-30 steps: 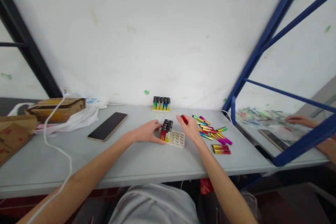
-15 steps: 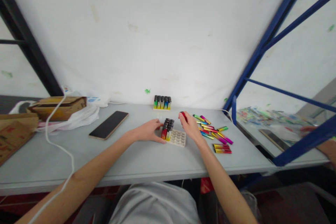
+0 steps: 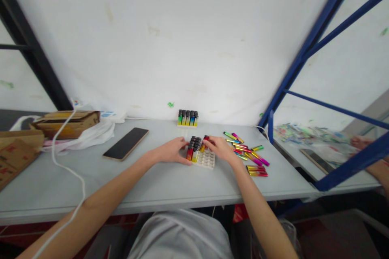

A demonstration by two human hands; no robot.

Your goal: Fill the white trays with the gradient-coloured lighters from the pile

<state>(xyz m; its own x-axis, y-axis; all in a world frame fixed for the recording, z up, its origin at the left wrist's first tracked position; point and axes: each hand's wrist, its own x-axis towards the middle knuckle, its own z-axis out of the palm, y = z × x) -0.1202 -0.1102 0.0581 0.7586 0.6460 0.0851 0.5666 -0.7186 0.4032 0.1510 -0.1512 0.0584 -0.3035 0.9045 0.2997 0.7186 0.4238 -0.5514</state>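
A white lighter tray with round holes lies in front of me. Upright lighters with black tops fill its left part, red and yellow ones among them. My left hand grips the tray's left end, thumb at the front corner and fingers behind. Between the fingertips of my right hand is a red and yellow lighter, upright at the tray's back holes beside the filled rows. Whether its base sits in a hole, I cannot tell. Several shiny coloured lighters lie loose to the right of my right hand.
Against the wall stands another tray full of lighters. A dark phone lies on the left, with cardboard boxes and a white cable farther left. A blue metal frame borders the right; another person's hand is beyond it.
My right hand has come left and down with the lighter, from right of the tray to over its back holes. My left hand has stayed at the tray's left end.
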